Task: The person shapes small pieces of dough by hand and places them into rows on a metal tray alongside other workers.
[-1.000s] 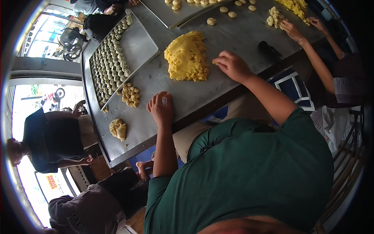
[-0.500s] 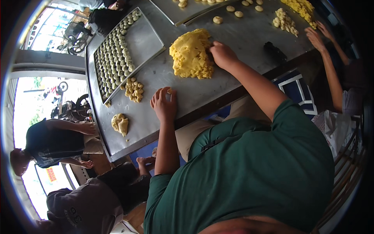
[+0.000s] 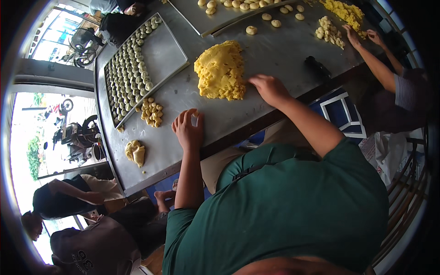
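A large mound of crumbly yellow filling [image 3: 220, 71] sits on the metal table in front of me. My right hand [image 3: 271, 90] is at its right edge, fingers curled together and the tips close to the mound; whatever they hold is hidden. Near the table's front edge, my left hand [image 3: 187, 130] is cupped with the fingers bent and the thumb curved round. Its palm faces away, so its contents cannot be made out. Left of that hand are a heap of small dough pieces [image 3: 151, 113] and a smooth lump of dough [image 3: 135, 153].
A tray [image 3: 170, 40] with rows of small round pastries lies at the left; another tray [image 3: 201, 20] is at the back. Loose dough rounds [image 3: 251, 30], a pale dough pile [image 3: 329, 33] and a black object [image 3: 317, 66] lie rightward. A co-worker's hands [image 3: 362, 36] work beside more yellow filling [image 3: 346, 13].
My right hand has drawn slightly back from the mound's right side. My left hand stays cupped near the edge. The view has shifted a little, and a person at the left has bent lower.
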The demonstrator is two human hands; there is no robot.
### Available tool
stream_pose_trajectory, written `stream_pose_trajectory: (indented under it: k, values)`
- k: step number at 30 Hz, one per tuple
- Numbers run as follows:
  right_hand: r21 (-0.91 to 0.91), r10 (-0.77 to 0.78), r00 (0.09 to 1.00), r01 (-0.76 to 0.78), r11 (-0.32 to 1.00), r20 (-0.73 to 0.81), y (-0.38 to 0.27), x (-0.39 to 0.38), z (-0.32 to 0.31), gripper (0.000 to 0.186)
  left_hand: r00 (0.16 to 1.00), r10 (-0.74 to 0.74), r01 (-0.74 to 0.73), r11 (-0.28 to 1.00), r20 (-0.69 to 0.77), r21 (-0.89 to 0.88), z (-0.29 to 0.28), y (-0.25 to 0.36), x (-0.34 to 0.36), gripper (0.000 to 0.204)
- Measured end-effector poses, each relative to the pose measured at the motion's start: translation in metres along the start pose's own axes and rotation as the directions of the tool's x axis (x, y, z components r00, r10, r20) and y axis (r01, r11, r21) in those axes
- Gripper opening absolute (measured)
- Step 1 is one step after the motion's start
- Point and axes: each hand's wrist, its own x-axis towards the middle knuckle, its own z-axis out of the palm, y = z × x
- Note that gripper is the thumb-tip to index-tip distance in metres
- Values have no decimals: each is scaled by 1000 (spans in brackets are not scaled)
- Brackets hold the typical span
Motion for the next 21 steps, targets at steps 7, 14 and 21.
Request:
stream_pose_trajectory:
  k: [7, 14, 21]
  values:
    - [-258, 2, 957, -80, 963, -289, 65, 126, 16, 38, 1000, 0, 1, 1000, 30, -10, 1, -1, 4, 20]
    - [-327, 115, 992, -91, 941, 54, 4, 35, -6, 24, 999, -47, 48, 994, 8, -95, 2, -3, 1, 21]
    - [-326, -300, 912, 204, 923, -281, 45, -5, -32, 41, 998, -60, 60, 997, -3, 48, 3, -1, -1, 18]
